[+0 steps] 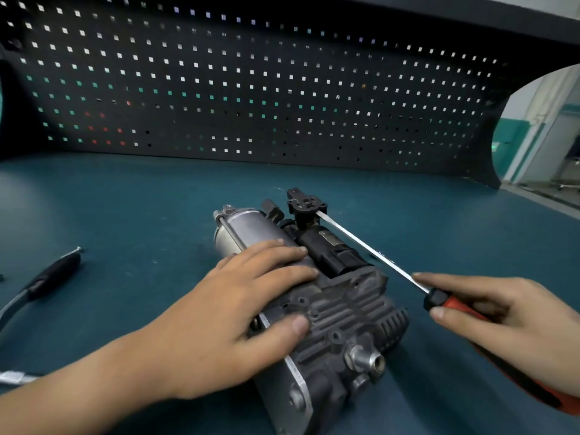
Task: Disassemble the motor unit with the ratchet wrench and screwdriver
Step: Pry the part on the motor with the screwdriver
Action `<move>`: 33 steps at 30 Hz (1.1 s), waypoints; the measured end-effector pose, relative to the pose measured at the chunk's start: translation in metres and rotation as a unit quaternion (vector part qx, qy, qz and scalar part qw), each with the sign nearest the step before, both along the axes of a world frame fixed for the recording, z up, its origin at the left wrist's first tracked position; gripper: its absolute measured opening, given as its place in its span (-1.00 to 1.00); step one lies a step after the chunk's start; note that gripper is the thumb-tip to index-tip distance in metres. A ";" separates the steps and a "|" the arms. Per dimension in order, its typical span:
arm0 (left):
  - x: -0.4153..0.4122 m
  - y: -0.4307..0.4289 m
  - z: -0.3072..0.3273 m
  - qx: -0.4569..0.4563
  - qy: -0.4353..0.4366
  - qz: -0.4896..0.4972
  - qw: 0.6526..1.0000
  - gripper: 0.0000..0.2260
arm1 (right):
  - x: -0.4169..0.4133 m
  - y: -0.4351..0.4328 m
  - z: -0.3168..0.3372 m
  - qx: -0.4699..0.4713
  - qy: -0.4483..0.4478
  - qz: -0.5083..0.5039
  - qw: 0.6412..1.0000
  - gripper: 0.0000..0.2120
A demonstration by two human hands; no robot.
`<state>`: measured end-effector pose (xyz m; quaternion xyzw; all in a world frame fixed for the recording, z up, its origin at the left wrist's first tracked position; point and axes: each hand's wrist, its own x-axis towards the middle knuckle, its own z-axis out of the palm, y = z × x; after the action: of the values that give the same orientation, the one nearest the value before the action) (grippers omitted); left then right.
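Teal workbench (pixel 157 215) carries the motor unit (pixel 339 309) at centre, the left hand (pixel 238 312) pressing it flat with fingers spread. At 3 o'clock the right hand (pixel 508 321) grips the screwdriver (pixel 370 249), tip at the black fitting (pixel 306 204) at 12 o'clock: apparently prying, needing steady leverage next.

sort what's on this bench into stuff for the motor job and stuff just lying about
In use:
grey and black finned metal motor unit, steadied by the left hand
long steel screwdriver with red and black handle, held by the right hand

Lying about:
curved silver piece with black sleeve, far left, untouched
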<state>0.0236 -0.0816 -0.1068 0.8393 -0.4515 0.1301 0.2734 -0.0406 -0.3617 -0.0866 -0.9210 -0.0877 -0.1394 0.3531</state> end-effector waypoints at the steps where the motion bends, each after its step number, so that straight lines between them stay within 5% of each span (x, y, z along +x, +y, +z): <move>1: 0.000 0.000 0.000 -0.002 0.004 0.001 1.000 -0.54 | -0.001 0.000 -0.001 -0.054 -0.025 -0.001 0.998 -0.60; 8: 0.002 0.001 0.001 -0.010 0.029 -0.008 0.999 -0.65 | 0.009 -0.025 -0.020 -0.293 -0.161 -0.026 0.942 -0.73; 11: 0.003 0.001 0.001 -0.014 0.038 -0.011 0.999 -0.64 | 0.006 -0.013 -0.012 -0.033 -0.027 0.010 0.999 -0.71; 13: 0.003 0.001 0.001 -0.017 0.039 -0.013 0.999 -0.63 | 0.009 -0.014 -0.017 0.179 0.061 0.054 0.980 -0.64; 15: 0.003 0.001 0.001 -0.019 0.040 -0.014 0.999 -0.63 | 0.011 -0.014 -0.017 0.231 0.074 0.053 0.969 -0.70; 19: 0.002 0.000 0.002 -0.021 0.037 -0.012 0.999 -0.63 | 0.011 -0.020 -0.024 -0.045 -0.091 0.019 0.995 -0.76; 23: 0.002 0.000 0.002 -0.027 0.033 -0.012 0.999 -0.63 | 0.019 -0.032 -0.030 -0.297 -0.209 0.001 0.932 -0.66; 25: 0.003 0.000 0.001 -0.030 0.029 -0.011 0.999 -0.62 | 0.023 -0.037 -0.028 -0.321 -0.228 0.002 0.919 -0.51; 27: 0.003 0.000 0.001 -0.036 0.025 -0.011 0.999 -0.62 | 0.023 -0.034 -0.031 -0.263 -0.207 -0.002 0.942 -0.55; 30: 0.004 0.002 0.000 -0.044 0.015 -0.013 0.999 -0.62 | 0.022 -0.024 -0.033 -0.018 -0.081 0.003 0.997 -0.75; 33: 0.007 0.002 0.000 -0.050 0.005 -0.008 0.999 -0.60 | 0.028 -0.019 -0.037 0.119 -0.012 0.022 0.993 -0.73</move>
<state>0.0306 -0.0799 -0.1071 0.8217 -0.4497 0.1457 0.3183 -0.0131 -0.3802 -0.1241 -0.8685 -0.0952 -0.1517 0.4623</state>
